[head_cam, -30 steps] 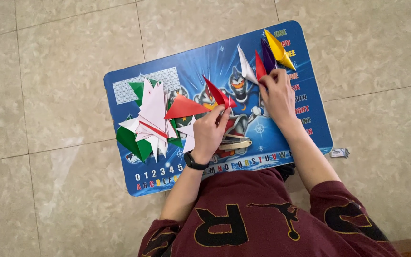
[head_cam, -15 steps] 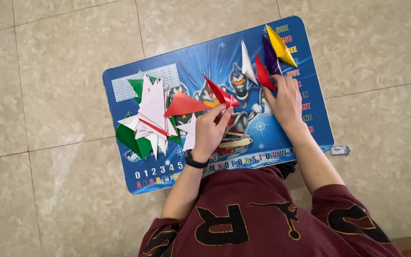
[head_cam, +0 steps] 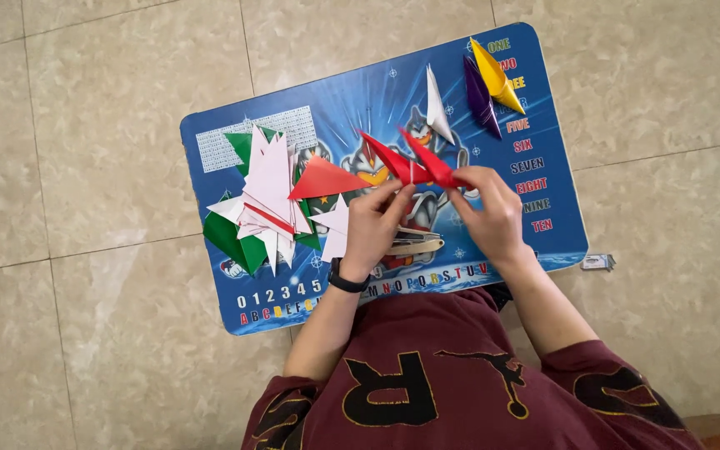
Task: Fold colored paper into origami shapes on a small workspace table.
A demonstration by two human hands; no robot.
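A person seated on a tiled floor [head_cam: 110, 125] holds two red folded-paper points [head_cam: 414, 162] above the middle of a low blue counter [head_cam: 360, 92], the sharp tips fanning up and to the left like a pair of narrow wings. The left hand [head_cam: 372, 229] and the right hand [head_cam: 485, 212] meet at the base of the pieces, the fingers of both closed in a pinch on the paper; exactly where one piece slots into the other is covered by the fingertips. A dark wristband [head_cam: 345, 277] circles the left wrist. Beneath the left hand, a stapler [head_cam: 414, 242] lies partly hidden on the counter. To the left sits a loose pile of folded paper triangles [head_cam: 264, 196] in white, green and red, overlapping so that their count cannot be made out. At the far edge stand a white point [head_cam: 435, 108], a purple point [head_cam: 481, 100] and a yellow point [head_cam: 497, 75]. The paper is crisp and matte with hard creases; the counter is glossy and printed with a cartoon figure. A small object [head_cam: 597, 262] lies on the floor at the counter's right edge, too small to identify.
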